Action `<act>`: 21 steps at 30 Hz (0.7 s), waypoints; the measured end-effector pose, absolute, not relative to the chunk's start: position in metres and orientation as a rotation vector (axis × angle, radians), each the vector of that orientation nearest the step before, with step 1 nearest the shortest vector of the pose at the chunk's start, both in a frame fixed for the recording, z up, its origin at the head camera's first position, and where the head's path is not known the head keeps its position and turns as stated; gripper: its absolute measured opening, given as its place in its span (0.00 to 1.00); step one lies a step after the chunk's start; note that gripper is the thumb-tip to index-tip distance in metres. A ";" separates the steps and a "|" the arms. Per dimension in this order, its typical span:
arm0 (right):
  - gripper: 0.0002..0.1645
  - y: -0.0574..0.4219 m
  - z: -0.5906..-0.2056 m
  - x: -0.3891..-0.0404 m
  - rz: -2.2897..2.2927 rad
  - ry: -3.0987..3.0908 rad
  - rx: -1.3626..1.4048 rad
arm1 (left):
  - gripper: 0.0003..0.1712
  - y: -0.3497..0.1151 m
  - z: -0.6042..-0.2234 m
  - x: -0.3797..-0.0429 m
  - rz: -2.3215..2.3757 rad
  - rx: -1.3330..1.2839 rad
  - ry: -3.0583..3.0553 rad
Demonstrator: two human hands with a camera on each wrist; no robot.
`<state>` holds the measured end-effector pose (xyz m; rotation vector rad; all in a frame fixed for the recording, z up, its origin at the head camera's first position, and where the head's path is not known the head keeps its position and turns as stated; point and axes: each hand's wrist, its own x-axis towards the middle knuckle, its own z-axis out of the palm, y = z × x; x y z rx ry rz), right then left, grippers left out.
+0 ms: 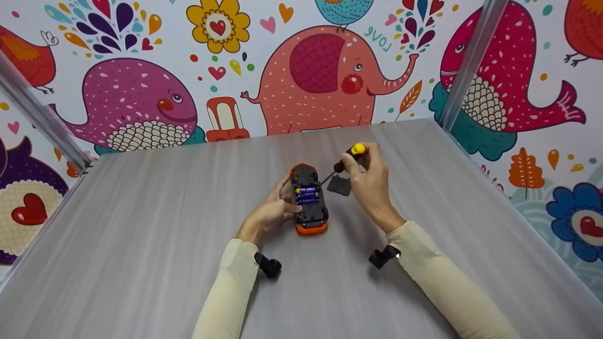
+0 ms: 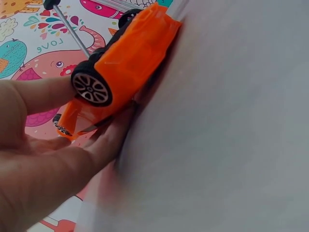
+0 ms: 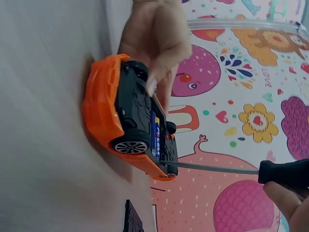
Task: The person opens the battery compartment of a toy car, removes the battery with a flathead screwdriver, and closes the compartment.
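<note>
An orange toy car point(image 1: 312, 230) lies upside down on the table, its black underside facing up. Blue batteries point(image 1: 308, 194) sit in its uncovered battery compartment. My left hand point(image 1: 269, 213) grips the car from the left, thumb over the underside and fingers along the side. In my right hand point(image 1: 372, 186) is a screwdriver point(image 1: 340, 165) with a black and yellow handle, held by the handle between thumb and fingers. Its metal shaft point(image 3: 212, 167) slants down to the edge of the battery compartment. The black battery cover point(image 1: 339, 185) rests on the table just right of the car.
The grey wood-grain table point(image 1: 165, 226) spreads around the car. Behind it stands a wall point(image 1: 264, 61) printed with cartoon animals, with metal posts point(image 1: 473, 66) at the corners. A small black camera point(image 1: 268, 266) is strapped on each wrist.
</note>
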<state>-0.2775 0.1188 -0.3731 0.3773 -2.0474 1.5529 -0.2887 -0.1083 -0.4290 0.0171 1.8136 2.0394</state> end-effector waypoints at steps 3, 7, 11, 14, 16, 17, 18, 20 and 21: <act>0.20 0.123 -0.373 -0.281 1.677 -2.042 0.308 | 0.59 -0.109 -0.430 -0.289 2.043 0.024 1.801; 0.20 0.128 -0.375 -0.288 1.810 -2.031 0.216 | 0.59 -0.111 -0.429 -0.289 2.035 0.015 1.812; 0.19 0.134 -0.378 -0.293 1.890 -2.010 0.135 | 0.59 -0.110 -0.429 -0.290 2.017 0.018 1.827; 0.17 0.141 -0.380 -0.299 1.959 -1.982 0.055 | 0.59 -0.111 -0.430 -0.291 2.025 0.044 1.813; 0.14 0.145 -0.382 -0.303 2.026 -1.941 -0.007 | 0.59 -0.111 -0.431 -0.291 2.035 0.047 1.805; 0.13 0.146 -0.383 -0.305 2.052 -1.926 -0.035 | 0.59 -0.111 -0.431 -0.291 2.038 0.047 1.804; 0.11 0.147 -0.385 -0.306 2.081 -1.903 -0.059 | 0.59 -0.111 -0.431 -0.291 2.038 0.051 1.806; 0.09 0.149 -0.386 -0.309 2.127 -1.860 -0.091 | 0.59 -0.110 -0.431 -0.291 2.034 0.046 1.813; 0.08 0.149 -0.387 -0.310 2.145 -1.842 -0.101 | 0.59 -0.109 -0.431 -0.291 2.033 0.041 1.816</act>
